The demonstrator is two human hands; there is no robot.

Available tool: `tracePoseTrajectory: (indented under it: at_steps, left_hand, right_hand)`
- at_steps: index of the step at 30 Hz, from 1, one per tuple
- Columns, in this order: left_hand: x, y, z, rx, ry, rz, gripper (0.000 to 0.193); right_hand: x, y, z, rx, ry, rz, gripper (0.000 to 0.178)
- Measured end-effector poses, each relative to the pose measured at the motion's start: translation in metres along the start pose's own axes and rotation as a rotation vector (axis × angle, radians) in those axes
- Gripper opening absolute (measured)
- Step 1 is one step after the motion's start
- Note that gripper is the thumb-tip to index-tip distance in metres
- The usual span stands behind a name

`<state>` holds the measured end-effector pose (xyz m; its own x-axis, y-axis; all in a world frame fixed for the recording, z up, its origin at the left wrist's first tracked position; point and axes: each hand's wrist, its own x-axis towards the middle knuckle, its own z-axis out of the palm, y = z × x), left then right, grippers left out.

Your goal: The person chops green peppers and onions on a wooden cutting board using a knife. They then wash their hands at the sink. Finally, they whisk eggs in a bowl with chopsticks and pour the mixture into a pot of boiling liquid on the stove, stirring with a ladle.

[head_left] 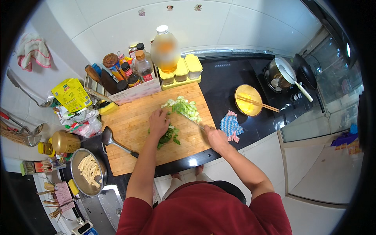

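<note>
My right hand [216, 138] is closed around the handle of a kitchen knife [192, 120], its blade pointing to the far left along a pile of sliced pale-green vegetable [188, 109]. The slices lie on a large wooden cutting board [129, 105]. Left of the knife, my left hand [158, 122] rests low over the board, fingers curled down onto a bunch of leafy greens [169, 136]. The leaves stick out on both sides of that wrist, and my fingertips are partly hidden. A black ladle or spatula [111, 139] lies on the board's left side.
Right of the board are a blue-and-pink cloth [231, 126], a bowl of yellow liquid [242, 91] with chopsticks across it, and a pot [281, 70] on the stove. Bottles in a box [137, 86] and yellow-lidded containers [181, 70] line the back. A metal bowl of pale strips [76, 178] stands left.
</note>
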<state>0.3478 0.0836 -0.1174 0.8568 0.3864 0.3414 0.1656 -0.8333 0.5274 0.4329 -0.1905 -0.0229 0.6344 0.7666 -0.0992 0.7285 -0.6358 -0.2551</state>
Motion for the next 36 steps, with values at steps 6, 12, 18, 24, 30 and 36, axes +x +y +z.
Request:
tracePoseTrajectory:
  at_steps: [6, 12, 18, 24, 30, 36]
  left_hand:
    - [-0.01, 0.017, -0.016, -0.064, -0.182, 0.047, 0.035]
    - [-0.038, 0.015, -0.043, -0.107, 0.085, -0.083, 0.04]
    - [-0.098, 0.016, -0.087, 0.208, 0.117, -0.305, 0.052]
    - [-0.134, 0.039, -0.114, 0.292, 0.001, -0.678, 0.073]
    - [-0.148, 0.031, -0.105, 0.153, 0.028, -0.746, 0.084]
    - [-0.178, 0.032, -0.099, 0.129, 0.093, -0.576, 0.088]
  right_hand:
    - [0.019, -0.011, 0.008, -0.004, -0.014, 0.009, 0.02]
    - [0.032, -0.034, 0.021, 0.036, 0.006, -0.025, 0.017]
    - [0.03, -0.054, 0.003, 0.044, -0.134, -0.048, 0.014]
    - [0.057, -0.05, 0.01, -0.021, 0.036, -0.004, 0.016]
    - [0.074, -0.071, 0.022, 0.027, 0.047, 0.066, 0.012]
    - [0.043, -0.073, 0.019, 0.076, -0.008, -0.081, 0.011]
